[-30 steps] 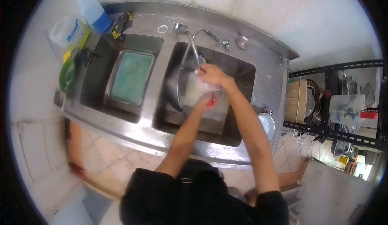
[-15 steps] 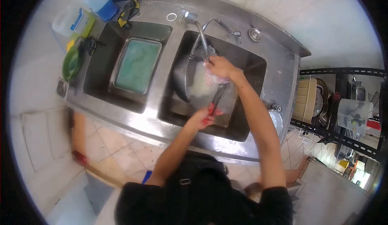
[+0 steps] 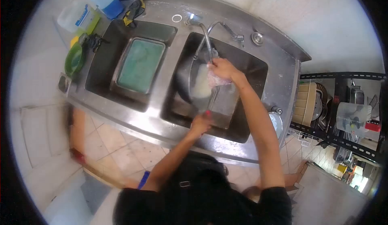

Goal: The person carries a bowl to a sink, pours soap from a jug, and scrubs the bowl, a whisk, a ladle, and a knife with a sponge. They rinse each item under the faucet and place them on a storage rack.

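Observation:
My left hand (image 3: 201,124) is closed round the red handle of a long utensil (image 3: 211,99), held over the right sink basin (image 3: 171,107). The utensil's grey shaft points up toward my right hand (image 3: 223,69); motion smears it, and I cannot tell its exact kind. A pinkish, wet-looking scrubbing pad (image 3: 218,80) is gripped in my right hand, at the utensil's far end. Beneath both hands a large round metal pan (image 3: 185,77) leans in the basin, with pale cloudy liquid by it. The flexible faucet spout (image 3: 208,43) comes down right beside my right fingers.
In the left basin stands a rectangular metal tray (image 3: 121,73) of green liquid. A green bowl (image 3: 74,61), a blue-liquid bottle (image 3: 107,2), a yellow-liquid jug (image 3: 81,18) and black-yellow gloves (image 3: 134,12) line the back left. Metal shelving (image 3: 339,77) with kitchenware stands at right.
My left hand has moved slightly down and left, drawing the utensil's handle toward me. My right hand stays near the spout with the pad. The whole view has shifted a little.

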Motion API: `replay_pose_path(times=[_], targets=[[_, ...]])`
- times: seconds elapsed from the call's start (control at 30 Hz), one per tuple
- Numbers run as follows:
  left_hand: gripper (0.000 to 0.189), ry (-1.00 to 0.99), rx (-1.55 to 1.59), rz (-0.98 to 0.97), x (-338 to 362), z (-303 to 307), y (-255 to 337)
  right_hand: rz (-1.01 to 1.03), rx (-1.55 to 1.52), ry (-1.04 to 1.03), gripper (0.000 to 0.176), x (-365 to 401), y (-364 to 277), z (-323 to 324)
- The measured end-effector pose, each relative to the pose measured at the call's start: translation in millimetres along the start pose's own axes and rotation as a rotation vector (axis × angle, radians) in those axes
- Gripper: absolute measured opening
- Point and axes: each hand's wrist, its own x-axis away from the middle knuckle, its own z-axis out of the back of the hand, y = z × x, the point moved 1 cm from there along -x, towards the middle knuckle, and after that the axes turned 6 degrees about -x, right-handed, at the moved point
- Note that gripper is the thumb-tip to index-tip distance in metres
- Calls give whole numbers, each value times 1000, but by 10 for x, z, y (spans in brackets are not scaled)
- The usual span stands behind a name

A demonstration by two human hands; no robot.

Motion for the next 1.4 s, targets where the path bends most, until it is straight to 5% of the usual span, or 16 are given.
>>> replay_pose_path(times=[0.07, 0.13, 0.37, 0.43, 0.93, 1.2, 1.4], targets=[[29, 510, -807, -407, -382, -173, -16, 80, 51, -11, 33, -24, 8, -21], [26, 649, -649, -313, -685, -271, 196, 40, 66, -50, 35, -15, -81, 17], [35, 437, -785, -406, -1347, -324, 423, 49, -52, -43, 32, 2, -59, -18], [38, 633, -792, -379, -1553, -342, 259, 67, -9, -30, 33, -32, 10, -29], [66, 536, -1022, -400, 221, 89, 157, 42, 7, -8, 33, -35, 149, -7], [58, 517, -1049, -349, 205, 146, 270, 120, 21, 65, 34, -7, 135, -55], [54, 560, -1015, -327, 126, 246, 529, -67, -19, 17, 33, 93, -32, -44]])
